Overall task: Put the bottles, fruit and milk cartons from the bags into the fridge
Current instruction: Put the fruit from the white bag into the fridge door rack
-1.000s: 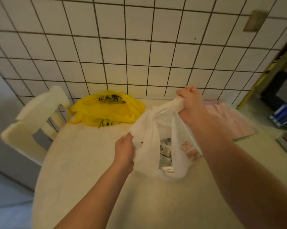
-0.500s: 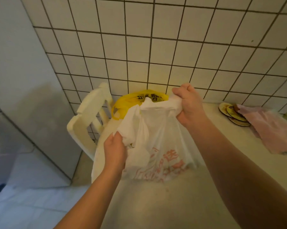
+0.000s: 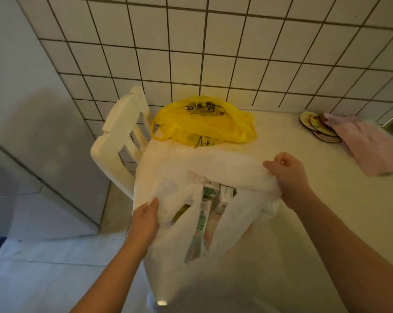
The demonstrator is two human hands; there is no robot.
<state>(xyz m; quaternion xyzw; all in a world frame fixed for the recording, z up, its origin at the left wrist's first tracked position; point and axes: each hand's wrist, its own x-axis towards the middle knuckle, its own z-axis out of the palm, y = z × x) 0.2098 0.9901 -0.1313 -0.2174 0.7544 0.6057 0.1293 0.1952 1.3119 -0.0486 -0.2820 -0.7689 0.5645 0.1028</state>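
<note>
White tiled wall (image 3: 236, 53) backs a pale table (image 3: 326, 222), where a white plastic bag (image 3: 168, 177) sits near the left edge, pulled open between both hands. The left hand (image 3: 144, 222) pinches the near rim, fingers curled round the plastic. The right hand (image 3: 288, 177) grips the other side in a closed fist. Inside are what look like small cartons (image 3: 213, 195), partly hidden. Behind lies a yellow bag (image 3: 204, 127), beside a white chair (image 3: 121, 132). A pink cloth (image 3: 371, 147) lies at the right.

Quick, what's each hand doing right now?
Left hand: grips the left edge of the white plastic bag.
Right hand: grips the same bag's right edge.
</note>
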